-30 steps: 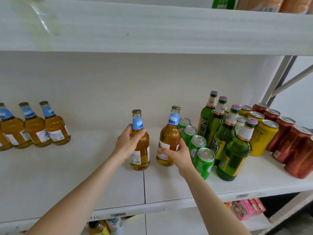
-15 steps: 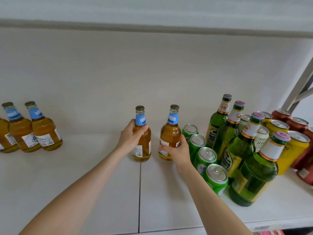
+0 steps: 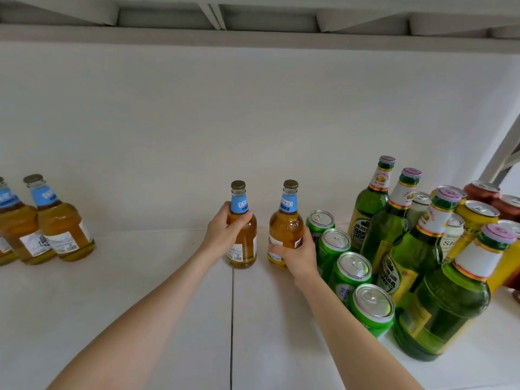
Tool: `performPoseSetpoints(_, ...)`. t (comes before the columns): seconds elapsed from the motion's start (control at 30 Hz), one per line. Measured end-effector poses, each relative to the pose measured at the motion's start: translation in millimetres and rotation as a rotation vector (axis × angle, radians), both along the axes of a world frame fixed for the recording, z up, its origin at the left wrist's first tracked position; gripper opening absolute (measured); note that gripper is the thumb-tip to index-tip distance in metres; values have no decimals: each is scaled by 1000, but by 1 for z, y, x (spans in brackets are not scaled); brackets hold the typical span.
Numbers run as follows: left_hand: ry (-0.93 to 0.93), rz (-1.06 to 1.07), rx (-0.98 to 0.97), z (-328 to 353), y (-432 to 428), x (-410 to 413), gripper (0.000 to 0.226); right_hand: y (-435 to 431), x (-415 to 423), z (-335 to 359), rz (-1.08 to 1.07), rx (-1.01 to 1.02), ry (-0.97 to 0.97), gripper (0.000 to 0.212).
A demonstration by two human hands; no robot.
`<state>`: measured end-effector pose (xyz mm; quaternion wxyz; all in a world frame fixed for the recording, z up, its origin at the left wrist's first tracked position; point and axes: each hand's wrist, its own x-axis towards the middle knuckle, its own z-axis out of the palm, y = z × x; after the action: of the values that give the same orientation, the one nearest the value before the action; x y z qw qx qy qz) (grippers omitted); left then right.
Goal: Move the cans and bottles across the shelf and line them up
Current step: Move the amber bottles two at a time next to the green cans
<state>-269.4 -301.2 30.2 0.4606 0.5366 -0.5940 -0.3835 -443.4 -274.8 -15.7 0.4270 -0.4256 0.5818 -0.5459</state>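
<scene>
Two amber beer bottles with blue neck labels stand upright at the middle of the white shelf [image 3: 140, 305]. My left hand [image 3: 222, 235] is wrapped around the left amber bottle [image 3: 244, 237]. My right hand [image 3: 298, 254] grips the lower body of the right amber bottle [image 3: 285, 223]. More amber bottles [image 3: 60, 226] stand in a row at the far left. On the right are a column of green cans [image 3: 349, 274] and several green bottles [image 3: 416, 249].
Yellow cans [image 3: 475, 215] and red cans [image 3: 484, 190] crowd the far right behind the green bottles. The underside of an upper shelf [image 3: 253, 32] runs overhead. A metal brace [image 3: 503, 153] slants at the right edge. A seam in the shelf board [image 3: 232, 319] runs toward me.
The view has moved closer and lower into the shelf. Both hands keep their hold on the two amber bottles, which now stand further back on the shelf.
</scene>
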Motion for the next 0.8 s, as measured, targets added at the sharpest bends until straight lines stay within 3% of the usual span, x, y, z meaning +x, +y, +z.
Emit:
performPoseSetpoints(0.43,4,-75,39,-4,-6,-5,33,-2,2,-8,36,-36,-10,77)
performPoseSetpoints(0.63,103,-202,167,-17,4,9,74,9,0,-14,-6,-76,81,93)
performPoseSetpoints(0.8,-26,-144,218,-55,12,22,79,11,-2,-17,10,-100,109,89)
